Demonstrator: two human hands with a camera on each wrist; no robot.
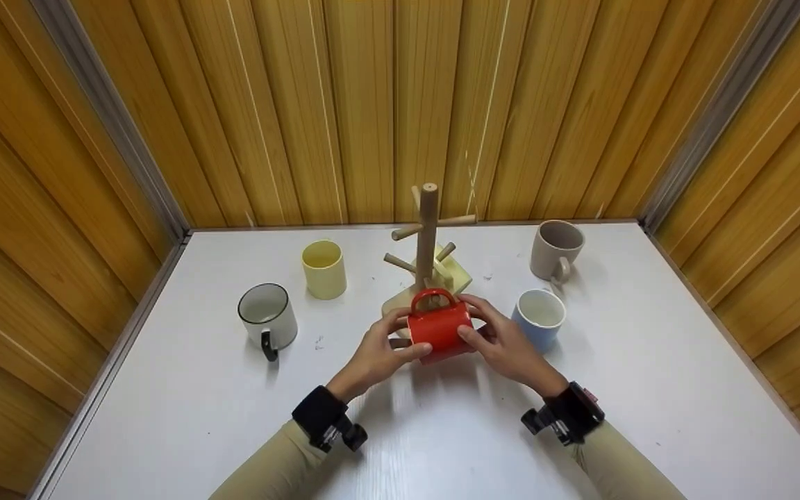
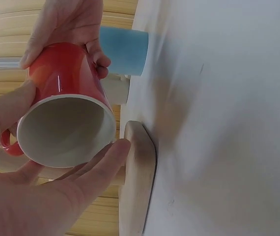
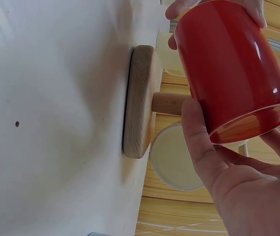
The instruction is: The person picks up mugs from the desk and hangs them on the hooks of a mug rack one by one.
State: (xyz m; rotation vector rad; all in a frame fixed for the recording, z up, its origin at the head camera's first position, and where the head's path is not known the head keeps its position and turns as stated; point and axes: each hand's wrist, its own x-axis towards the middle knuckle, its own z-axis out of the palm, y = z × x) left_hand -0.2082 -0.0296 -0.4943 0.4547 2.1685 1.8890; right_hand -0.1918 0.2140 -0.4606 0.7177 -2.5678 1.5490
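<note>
A red mug (image 1: 439, 332) with a pale inside is held tilted on its side between both hands, in front of a wooden mug tree (image 1: 427, 236). My left hand (image 1: 380, 349) grips the mug at its open end, thumb on the near side; the left wrist view looks into its mouth. At the base end, my right hand (image 1: 507, 344) pinches it between thumb and fingers. The mug's handle (image 1: 433, 295) points up and toward the tree, overlapping the foot of the post in the head view. Several pegs stick out from the post.
Behind the post is a pale yellow mug (image 1: 453, 272). To the left stand a yellow mug (image 1: 324, 271) and a white mug (image 1: 268, 319) with a black handle. A blue mug (image 1: 539, 319) stands close to my right hand, a taupe mug (image 1: 557, 248) behind it.
</note>
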